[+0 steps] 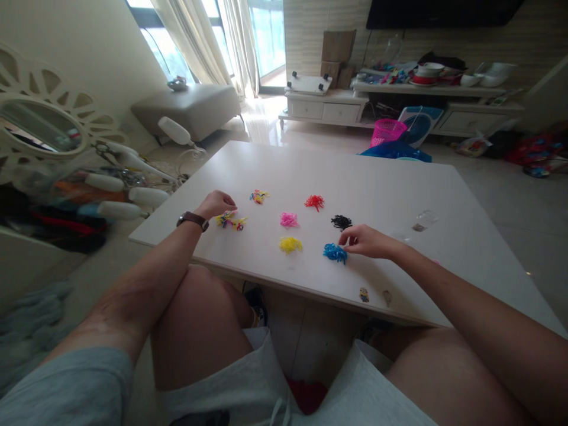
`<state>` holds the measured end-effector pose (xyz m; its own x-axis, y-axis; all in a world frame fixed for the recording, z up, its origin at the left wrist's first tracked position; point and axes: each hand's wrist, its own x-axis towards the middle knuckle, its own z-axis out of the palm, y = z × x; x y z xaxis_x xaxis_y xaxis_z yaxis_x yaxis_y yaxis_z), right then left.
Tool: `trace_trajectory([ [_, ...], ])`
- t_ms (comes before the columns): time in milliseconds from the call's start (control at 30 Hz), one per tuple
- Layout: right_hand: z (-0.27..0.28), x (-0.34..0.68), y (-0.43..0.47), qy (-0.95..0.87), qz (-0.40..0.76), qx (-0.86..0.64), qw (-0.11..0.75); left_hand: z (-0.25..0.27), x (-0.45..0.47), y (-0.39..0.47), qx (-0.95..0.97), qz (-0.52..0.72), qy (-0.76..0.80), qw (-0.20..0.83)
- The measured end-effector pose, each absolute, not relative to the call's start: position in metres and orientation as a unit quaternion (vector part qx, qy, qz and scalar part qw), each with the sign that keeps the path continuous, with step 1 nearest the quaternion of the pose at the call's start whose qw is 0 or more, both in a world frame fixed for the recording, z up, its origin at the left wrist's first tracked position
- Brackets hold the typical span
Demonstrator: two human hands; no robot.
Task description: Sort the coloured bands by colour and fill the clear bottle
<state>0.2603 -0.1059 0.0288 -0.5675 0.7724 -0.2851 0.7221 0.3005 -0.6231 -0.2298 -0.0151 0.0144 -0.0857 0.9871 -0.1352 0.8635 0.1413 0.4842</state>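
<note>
On the white table (pixel 266 165) lie small heaps of thin rubber bands, mostly sorted by colour. My left hand (pixel 216 204) is pinched at the edge of a mixed-colour heap (pixel 231 221), with a bit of pink at its fingertips. Another mixed heap (pixel 259 196) sits just beyond. My right hand (pixel 364 241) has its fingers curled and closed at the blue heap (pixel 335 253); what they hold is hidden. Between my hands are the pink heap (pixel 289 219) and the yellow heap (pixel 291 245). Farther back lie the red heap (pixel 315 202) and the black heap (pixel 341 222).
A clear plastic container (pixel 425 220) lies right of my right hand. Near the front edge are a small yellow-and-blue figure (pixel 364 294) and a small pale piece (pixel 387 297). White lamp-like shades (pixel 175 130) stand by the table's left side.
</note>
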Motion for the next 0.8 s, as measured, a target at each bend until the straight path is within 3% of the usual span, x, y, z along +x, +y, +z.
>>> trace_trajectory([
  [333, 0.0297, 0.2593, -0.1071, -0.806, 0.365, -0.466, 0.031, 0.0135, -0.2228, -0.0092, 0.658, 0.051, 0.723, 0.203],
  [800, 0.0270, 0.2597, -0.1058, -0.810, 0.370, -0.455, 0.027, 0.0222, -0.2240, -0.0158, 0.599, 0.179, 0.743, 0.240],
])
